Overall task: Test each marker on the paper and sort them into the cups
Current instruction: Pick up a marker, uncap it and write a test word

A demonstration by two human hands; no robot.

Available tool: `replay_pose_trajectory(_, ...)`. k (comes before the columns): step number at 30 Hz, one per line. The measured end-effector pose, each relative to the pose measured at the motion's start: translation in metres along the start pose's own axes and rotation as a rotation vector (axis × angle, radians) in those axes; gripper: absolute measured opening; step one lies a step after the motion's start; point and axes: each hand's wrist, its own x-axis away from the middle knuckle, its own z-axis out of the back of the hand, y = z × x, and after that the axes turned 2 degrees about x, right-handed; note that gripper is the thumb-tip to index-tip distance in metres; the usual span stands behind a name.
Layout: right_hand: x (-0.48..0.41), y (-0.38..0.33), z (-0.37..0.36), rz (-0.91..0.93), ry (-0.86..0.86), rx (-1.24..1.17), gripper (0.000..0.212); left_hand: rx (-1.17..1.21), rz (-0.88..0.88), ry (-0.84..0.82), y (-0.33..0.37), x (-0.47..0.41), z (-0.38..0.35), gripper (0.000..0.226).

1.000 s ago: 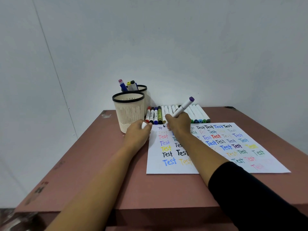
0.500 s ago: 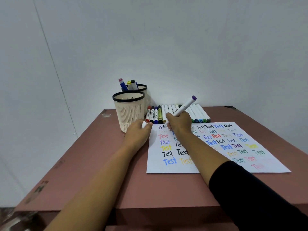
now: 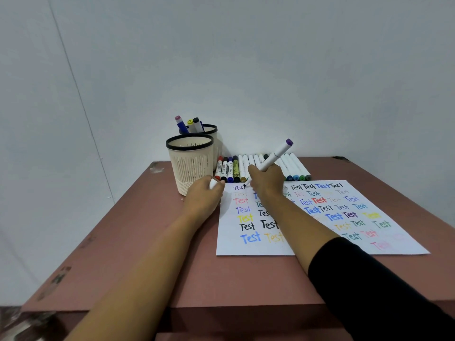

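Two hands at work up by the paper's far-left corner. The right hand (image 3: 267, 179) grips a white marker (image 3: 275, 156) w/ fingers wrapped round the barrel. Its purple end is tilted up & to the right, and its dark tip is down, touching the paper (image 3: 246, 249) right after the letters "Tes" in the top row. The left hand (image 3: 205, 195) sits just beside it at the paper's left edge, fingers curled round a small white cap (image 3: 213, 184).

The paper lies flat on the reddish-brown table (image 3: 147, 254), covered w/ rows of "Test" in many colours. Just behind its far edge there's a row of markers (image 3: 234, 168) lying side by side. Left of those stands the front cup (image 3: 190, 166), cream w/ a black rim, the left hand close to its base. Right behind it is the back cup (image 3: 213, 134), w/ several pens (image 3: 190, 124) sticking out the top.
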Motion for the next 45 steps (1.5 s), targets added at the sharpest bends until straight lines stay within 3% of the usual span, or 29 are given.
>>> replay_pose_trajectory(11,-0.001,-0.001,0.001,-0.003,0.012,0.011,0.015,0.009,0.005,0.014,0.0,0.0,-0.001,0.023)
replay_pose_trajectory(18,-0.009,-0.005,0.011,-0.207,-0.035,-0.439,0.01,0.057,0.003,0.011,0.006,0.004,0.0,0.034)
replay_pose_trajectory(22,-0.008,-0.016,0.017,-0.172,-0.102,-0.605,0.015,-0.023,-0.061,0.016,0.014,0.01,0.001,0.029)
replay_pose_trajectory(24,-0.005,-0.024,0.02,-0.156,-0.134,-0.627,0.015,0.045,-0.044,-0.001,0.018,0.014,0.002,0.022)
replay_pose_trajectory(29,0.0,-0.038,0.031,-0.127,-0.235,-0.553,0.013,0.237,0.005,-0.013,0.018,0.015,0.002,0.012)
replay_pose_trajectory(32,0.005,-0.038,0.045,-0.092,-0.293,-0.476,0.013,0.175,-0.011,-0.058,0.016,0.012,0.001,0.015)
replay_pose_trajectory(37,0.02,-0.025,0.069,-0.04,-0.423,-0.437,0.013,-0.004,-0.187,-0.093,0.017,0.014,-0.001,0.015)
replay_pose_trajectory(45,0.036,-0.019,0.067,-0.059,-0.475,-0.434,0.008,-0.037,-0.197,-0.114,0.016,0.016,-0.001,0.014)
